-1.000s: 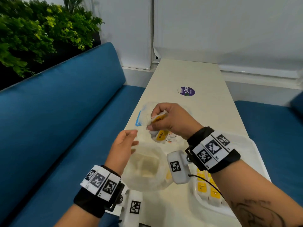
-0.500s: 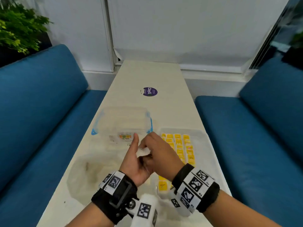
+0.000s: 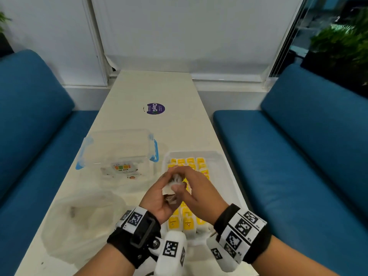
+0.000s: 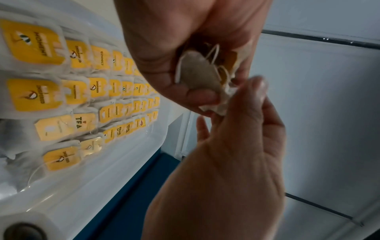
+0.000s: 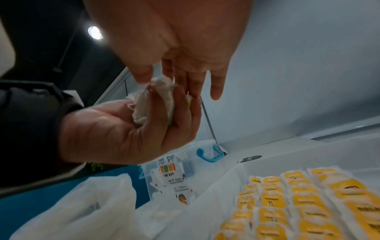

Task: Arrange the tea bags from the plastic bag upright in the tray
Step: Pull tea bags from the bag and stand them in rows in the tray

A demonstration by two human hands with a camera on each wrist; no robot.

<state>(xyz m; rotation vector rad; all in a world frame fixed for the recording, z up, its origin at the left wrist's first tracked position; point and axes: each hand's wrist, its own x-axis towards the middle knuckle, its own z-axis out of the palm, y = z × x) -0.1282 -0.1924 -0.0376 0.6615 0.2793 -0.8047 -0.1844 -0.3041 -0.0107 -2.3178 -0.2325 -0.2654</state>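
Note:
Both hands meet above the white tray (image 3: 231, 176), which holds rows of upright tea bags with yellow tags (image 3: 188, 224). My left hand (image 3: 157, 198) lies palm up, fingers curled round a small bunch of tea bags (image 3: 175, 181). In the left wrist view the held tea bags (image 4: 197, 76) show tangled strings. My right hand (image 3: 199, 191) pinches the top corner of one held bag (image 5: 161, 84) between thumb and fingers. The crumpled plastic bag (image 3: 79, 222) lies on the table left of the hands.
A clear lidded box with blue latches (image 3: 117, 150) stands behind the plastic bag, left of the tray. A purple sticker (image 3: 156, 108) marks the far table. Blue benches (image 3: 298, 156) flank both long table edges.
The right hand lifted tea bags out of the plastic bag, then both hands moved right over the tray. The bunch now lies in the left hand; the plastic bag lies released on the table.

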